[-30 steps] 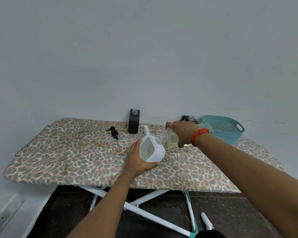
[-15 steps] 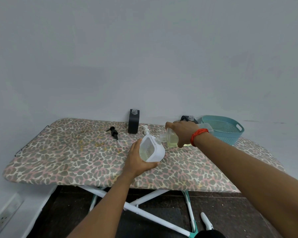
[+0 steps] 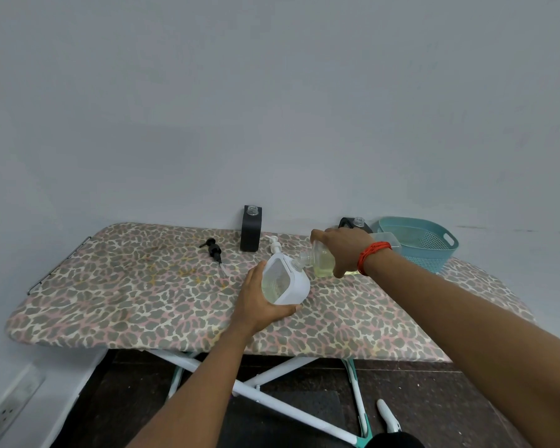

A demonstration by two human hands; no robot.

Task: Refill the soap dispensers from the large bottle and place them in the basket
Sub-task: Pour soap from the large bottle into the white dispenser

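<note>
So this is mid-pour on the first dispenser, I'd say. The left hand (image 3: 259,305) is wrapped around the white dispenser (image 3: 283,282), holding it tipped just above the middle of the ironing board (image 3: 126,295). The right hand (image 3: 340,250) grips the big bottle (image 3: 320,265) lying almost on its side. The bottle's neck meets the dispenser's open neck, and you can see yellowish soap in both. I can't tell if any is actually running across right now.

Everything else is waiting. One black dispenser (image 3: 250,229) stands at 12 o'clock with its top off. A second black one (image 3: 353,223) sits at about 1 o'clock, mostly hidden behind the right hand, and also looks uncapped. The white pump (image 3: 274,244) lies just beyond the white dispenser and the black pump (image 3: 214,250) is at 11 o'clock. The blue basket (image 3: 434,257) is at 2 o'clock on the far right end, with nothing I can make out inside it.

Next move, my guess:
- Tip the bottle back up gently once the white one is full enough, so it doesn't dribble on the cover.
- Set the bottle down.
- Grab the white pump and screw it on.
- Then the dispenser goes over to the basket.

Both necks are small, so steady hands matter here.
</note>
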